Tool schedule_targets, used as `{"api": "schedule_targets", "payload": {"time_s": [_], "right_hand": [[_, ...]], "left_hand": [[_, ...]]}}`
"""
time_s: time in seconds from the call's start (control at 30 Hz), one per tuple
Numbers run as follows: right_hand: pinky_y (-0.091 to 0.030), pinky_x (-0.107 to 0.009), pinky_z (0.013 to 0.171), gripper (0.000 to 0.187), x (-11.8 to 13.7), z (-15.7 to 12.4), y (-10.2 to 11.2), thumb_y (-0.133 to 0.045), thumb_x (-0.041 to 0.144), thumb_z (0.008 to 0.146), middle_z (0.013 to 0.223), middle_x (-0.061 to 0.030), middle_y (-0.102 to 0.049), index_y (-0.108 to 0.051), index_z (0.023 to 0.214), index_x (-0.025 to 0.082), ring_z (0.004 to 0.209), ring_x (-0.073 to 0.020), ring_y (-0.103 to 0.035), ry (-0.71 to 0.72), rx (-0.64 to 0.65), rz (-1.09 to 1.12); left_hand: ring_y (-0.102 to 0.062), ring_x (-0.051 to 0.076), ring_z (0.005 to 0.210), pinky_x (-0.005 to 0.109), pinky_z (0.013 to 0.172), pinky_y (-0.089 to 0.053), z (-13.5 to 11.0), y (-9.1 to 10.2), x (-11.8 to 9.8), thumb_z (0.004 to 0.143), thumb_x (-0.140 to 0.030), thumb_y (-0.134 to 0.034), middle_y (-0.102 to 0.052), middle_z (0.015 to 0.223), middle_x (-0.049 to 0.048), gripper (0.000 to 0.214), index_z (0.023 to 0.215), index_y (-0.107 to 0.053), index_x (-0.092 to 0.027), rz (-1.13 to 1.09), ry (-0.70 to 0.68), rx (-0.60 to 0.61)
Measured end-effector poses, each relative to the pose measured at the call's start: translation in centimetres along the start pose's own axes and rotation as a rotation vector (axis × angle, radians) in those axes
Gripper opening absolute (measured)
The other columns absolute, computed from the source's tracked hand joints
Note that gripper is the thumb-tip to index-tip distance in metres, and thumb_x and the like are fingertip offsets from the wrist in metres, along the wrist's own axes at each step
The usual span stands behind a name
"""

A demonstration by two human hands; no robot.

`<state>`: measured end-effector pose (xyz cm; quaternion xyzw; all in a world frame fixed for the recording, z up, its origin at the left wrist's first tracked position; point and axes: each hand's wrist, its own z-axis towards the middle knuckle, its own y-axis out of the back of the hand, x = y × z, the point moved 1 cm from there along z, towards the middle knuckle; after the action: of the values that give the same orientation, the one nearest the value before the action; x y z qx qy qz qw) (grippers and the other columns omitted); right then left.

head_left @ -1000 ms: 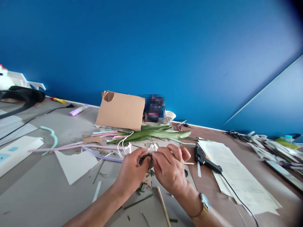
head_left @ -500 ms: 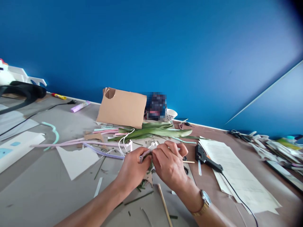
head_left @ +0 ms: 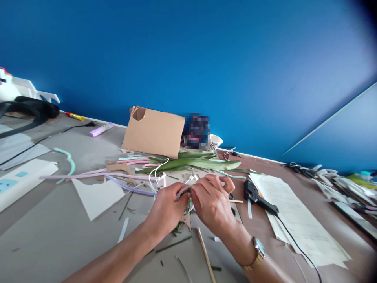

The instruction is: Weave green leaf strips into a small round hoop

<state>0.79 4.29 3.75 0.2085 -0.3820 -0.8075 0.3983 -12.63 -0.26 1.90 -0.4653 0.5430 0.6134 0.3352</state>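
Note:
My left hand (head_left: 167,207) is closed, its thumb and fingers pinching a small piece made of a pale pinkish strip (head_left: 183,192) and dark green bits. Pressed up against it from the other side, my right hand (head_left: 212,201) is closed on the same piece, with its little finger bent away. Most of the piece is hidden by my fingers, so its full shape cannot be made out. Under my hands lie green leaf scraps (head_left: 177,228) and a torn bit of brown cardboard (head_left: 186,221). A thin wooden stick (head_left: 206,253) rests on the table just below.
Long green leaves (head_left: 203,163) and pastel strips (head_left: 100,175) lie beyond my hands, before a cardboard piece (head_left: 153,131). To the right are a black glue gun (head_left: 260,198) with its cord and papers (head_left: 297,212). A white power strip (head_left: 26,182) sits at left.
The view has shifted slightly. My hands stay together on the small piece, and a little more of the pale strip shows by my left thumb.

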Motion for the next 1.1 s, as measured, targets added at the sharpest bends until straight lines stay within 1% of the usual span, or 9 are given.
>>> {"api": "schedule_targets", "payload": {"time_s": [0.13,0.27,0.43,0.67,0.8,0.93,1.1], "right_hand": [[-0.026,-0.037,0.078,0.020,-0.22,0.18,-0.05,-0.050,0.014,0.088,0.069,-0.0023,-0.059,-0.056,0.069,0.018,0.082,-0.0196,-0.050,-0.004,-0.029,0.039],[-0.025,-0.037,0.078,0.023,-0.11,0.24,0.18,-0.050,0.013,0.088,0.064,-0.0010,-0.057,-0.055,0.067,0.018,0.078,-0.0183,-0.050,0.010,-0.008,0.023],[-0.024,-0.037,0.079,0.024,-0.09,0.18,0.15,-0.050,0.014,0.088,0.064,-0.0007,-0.056,-0.053,0.064,0.018,0.078,-0.0185,-0.049,0.009,0.018,-0.022],[-0.025,-0.035,0.077,0.024,-0.35,0.23,0.05,-0.048,0.013,0.088,0.065,-0.0016,-0.057,-0.055,0.065,0.018,0.077,-0.0183,-0.050,-0.006,-0.008,0.040],[-0.024,-0.036,0.077,0.027,-0.18,0.19,0.29,-0.047,0.014,0.090,0.064,-0.0006,-0.056,-0.055,0.064,0.018,0.076,-0.0180,-0.050,0.000,0.032,0.017],[-0.024,-0.037,0.077,0.026,-0.07,0.02,0.13,-0.049,0.016,0.089,0.063,-0.0003,-0.054,-0.052,0.063,0.018,0.078,-0.0189,-0.049,0.002,0.059,-0.014],[-0.024,-0.037,0.079,0.024,-0.33,-0.04,-0.37,-0.048,0.014,0.087,0.065,-0.0011,-0.056,-0.053,0.064,0.018,0.078,-0.0188,-0.049,-0.012,0.039,0.020]], "left_hand": [[-0.035,0.011,0.057,0.023,0.053,-0.027,0.14,-0.04,0.11,0.078,-0.026,-0.046,-0.040,0.058,-0.0060,0.015,0.066,-0.052,-0.020,-0.005,0.007,0.016],[-0.035,0.012,0.059,0.023,0.054,-0.027,0.21,0.13,-0.05,0.077,-0.025,-0.045,-0.038,0.060,-0.0054,0.015,0.065,-0.051,-0.019,-0.049,0.020,0.026],[-0.039,0.013,0.063,0.023,0.057,-0.030,0.08,0.09,-0.12,0.078,-0.029,-0.046,-0.045,0.064,-0.0041,0.015,0.072,-0.056,-0.019,-0.042,0.001,0.040],[-0.037,0.012,0.058,0.022,0.054,-0.029,0.16,0.02,0.00,0.078,-0.029,-0.046,-0.042,0.059,-0.0050,0.016,0.068,-0.055,-0.019,-0.036,0.004,0.054],[-0.037,0.012,0.058,0.022,0.053,-0.028,0.15,0.13,-0.21,0.078,-0.026,-0.044,-0.040,0.061,-0.0047,0.016,0.067,-0.053,-0.019,-0.048,0.007,0.039],[-0.038,0.012,0.058,0.023,0.053,-0.029,0.07,0.06,-0.15,0.079,-0.027,-0.045,-0.043,0.061,-0.0043,0.017,0.069,-0.056,-0.019,-0.023,0.000,0.029],[-0.042,0.013,0.060,0.023,0.055,-0.031,0.02,-0.15,0.18,0.079,-0.028,-0.044,-0.047,0.062,-0.0036,0.018,0.069,-0.056,-0.019,-0.012,-0.035,0.041]]}}
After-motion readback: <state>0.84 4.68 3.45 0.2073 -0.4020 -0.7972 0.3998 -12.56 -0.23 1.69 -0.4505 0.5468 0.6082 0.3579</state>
